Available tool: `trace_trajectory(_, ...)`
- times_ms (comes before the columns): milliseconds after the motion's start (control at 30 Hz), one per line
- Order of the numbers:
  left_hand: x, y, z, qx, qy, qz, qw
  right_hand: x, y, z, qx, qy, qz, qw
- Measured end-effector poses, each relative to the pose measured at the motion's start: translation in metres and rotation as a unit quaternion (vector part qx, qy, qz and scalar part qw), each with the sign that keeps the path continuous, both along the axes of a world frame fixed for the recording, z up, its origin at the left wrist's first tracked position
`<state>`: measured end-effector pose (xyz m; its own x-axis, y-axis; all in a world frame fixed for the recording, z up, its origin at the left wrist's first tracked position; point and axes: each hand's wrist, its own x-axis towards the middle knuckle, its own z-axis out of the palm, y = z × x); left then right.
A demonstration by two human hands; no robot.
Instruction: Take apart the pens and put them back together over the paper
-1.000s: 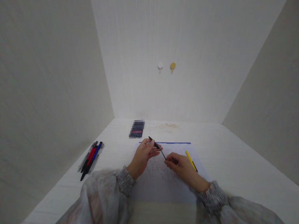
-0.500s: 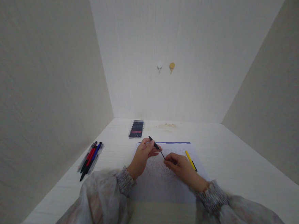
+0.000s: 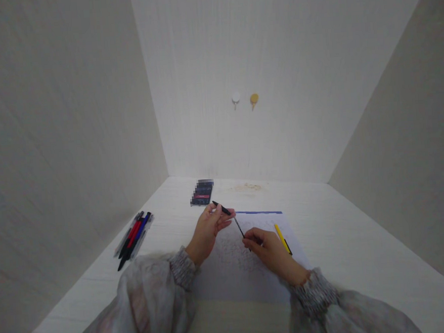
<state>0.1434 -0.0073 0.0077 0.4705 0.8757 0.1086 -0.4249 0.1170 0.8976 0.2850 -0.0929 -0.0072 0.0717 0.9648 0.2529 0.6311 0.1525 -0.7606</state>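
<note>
1. Well left of the left fingers, a bundle of pens (image 3: 135,238) lies on the table (image 3: 364,237).
2. Just beyond the left fingers is a phone (image 3: 202,193).
3. The left hand (image 3: 207,232) pinches a black pen piece (image 3: 222,208) between thumb and fingertips, the other fingers loosely spread.
4. Between the two sets of fingers runs a thin rod (image 3: 239,227), angled against the black pen piece; whether they touch, I cannot tell. The step looks like joining or parting them. Next, I judge, calls for steady pinches and both lined up.
5. The right hand (image 3: 267,247) has thumb and forefinger closed on the rod, above the paper (image 3: 238,287).
6. Just right of the right fingers lies a yellow pen piece (image 3: 283,239).
</note>
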Motion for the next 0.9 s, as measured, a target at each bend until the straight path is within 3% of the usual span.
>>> trace_trajectory(900, -0.0025, 0.0012, 0.0, 0.037, 0.037, -0.012, 0.999, 0.0037, -0.0006, 0.0036, 0.032, -0.01, -0.056, 0.998)
